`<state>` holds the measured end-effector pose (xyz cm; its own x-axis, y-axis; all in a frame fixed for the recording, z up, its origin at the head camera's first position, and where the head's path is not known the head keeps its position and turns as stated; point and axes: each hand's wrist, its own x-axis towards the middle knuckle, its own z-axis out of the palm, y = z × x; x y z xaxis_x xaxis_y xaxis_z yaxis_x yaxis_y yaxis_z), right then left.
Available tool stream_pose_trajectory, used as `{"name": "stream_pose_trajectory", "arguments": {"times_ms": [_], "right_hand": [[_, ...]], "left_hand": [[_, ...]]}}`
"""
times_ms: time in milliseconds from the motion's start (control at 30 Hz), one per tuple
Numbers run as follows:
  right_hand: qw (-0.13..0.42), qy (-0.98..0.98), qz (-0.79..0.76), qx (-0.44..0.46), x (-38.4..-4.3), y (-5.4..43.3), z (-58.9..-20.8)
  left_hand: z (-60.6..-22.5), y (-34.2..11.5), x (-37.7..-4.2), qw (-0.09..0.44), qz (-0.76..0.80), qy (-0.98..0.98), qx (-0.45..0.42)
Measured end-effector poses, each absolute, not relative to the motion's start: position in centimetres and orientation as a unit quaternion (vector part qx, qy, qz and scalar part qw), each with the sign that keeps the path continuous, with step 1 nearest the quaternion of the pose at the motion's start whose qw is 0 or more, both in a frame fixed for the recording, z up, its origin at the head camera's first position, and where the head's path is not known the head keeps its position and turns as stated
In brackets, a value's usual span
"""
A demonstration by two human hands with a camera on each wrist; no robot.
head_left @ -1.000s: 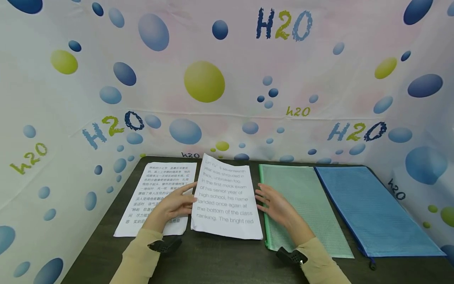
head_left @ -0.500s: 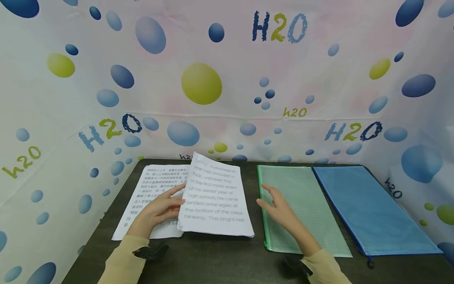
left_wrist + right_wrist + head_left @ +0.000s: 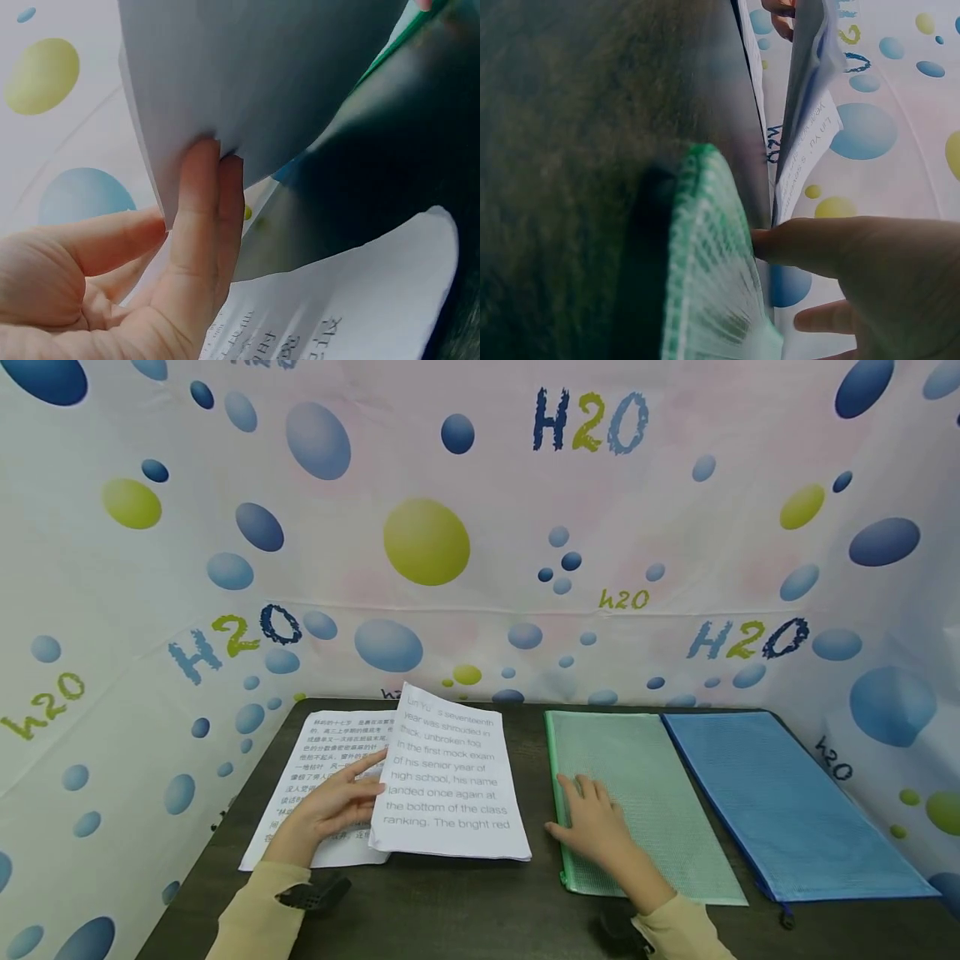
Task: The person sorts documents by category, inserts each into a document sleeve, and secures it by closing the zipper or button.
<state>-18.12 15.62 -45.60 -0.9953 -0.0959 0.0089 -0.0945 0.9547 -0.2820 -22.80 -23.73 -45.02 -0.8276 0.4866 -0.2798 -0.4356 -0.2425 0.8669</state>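
My left hand (image 3: 330,806) pinches the left edge of a thin stack of white paper (image 3: 450,777) printed in English. In the left wrist view, fingers (image 3: 199,202) lie along the back of the paper (image 3: 247,75), with the thumb at its edge. The stack is held tilted and overlaps a sheet printed in Chinese (image 3: 292,802) on the table. My right hand (image 3: 596,827) is over the left side of a green mesh zip pouch (image 3: 675,827), fingers spread. In the right wrist view, its thumb (image 3: 802,244) is right beside the edge of the pouch (image 3: 712,262).
A blue mesh zip pouch (image 3: 795,810) lies at the right, its zip pull (image 3: 787,920) hanging past the near corner. The dark table (image 3: 465,910) meets a curtain (image 3: 637,510) with bubble and H2O prints at the back and sides.
The left hand has carried the English stack leftward, partly over the Chinese sheet. The right hand has moved from beside the stack onto the green pouch's left side.
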Motion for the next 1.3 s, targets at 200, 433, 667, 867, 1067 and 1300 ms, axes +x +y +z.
{"name": "stream_pose_trajectory", "arguments": {"times_ms": [200,433,667,867,1067,1300], "right_hand": [[0.037,0.99,-0.132,-0.036,-18.4,15.6,-45.6],[0.036,0.987,-0.151,-0.043,-18.3,15.8,-45.3],[0.005,0.984,-0.173,-0.042,-18.4,15.9,-45.1],[-0.024,0.984,-0.169,-0.053,-18.5,15.9,-45.5],[-0.066,0.987,-0.129,-0.068,-18.3,15.7,-45.5],[-0.179,0.976,-0.086,-0.091,-18.0,16.0,-45.2]], "left_hand": [[-45.0,-23.4,-22.7,0.295,0.784,0.545,0.022],[-45.1,-23.5,-22.7,0.296,0.783,0.547,0.015],[-45.0,-23.3,-22.6,0.304,0.791,0.531,0.027],[-45.0,-22.8,-22.5,0.313,0.792,0.523,0.039],[-45.0,-22.5,-22.4,0.32,0.796,0.513,0.039],[-45.0,-22.3,-22.3,0.329,0.81,0.485,0.039]]}}
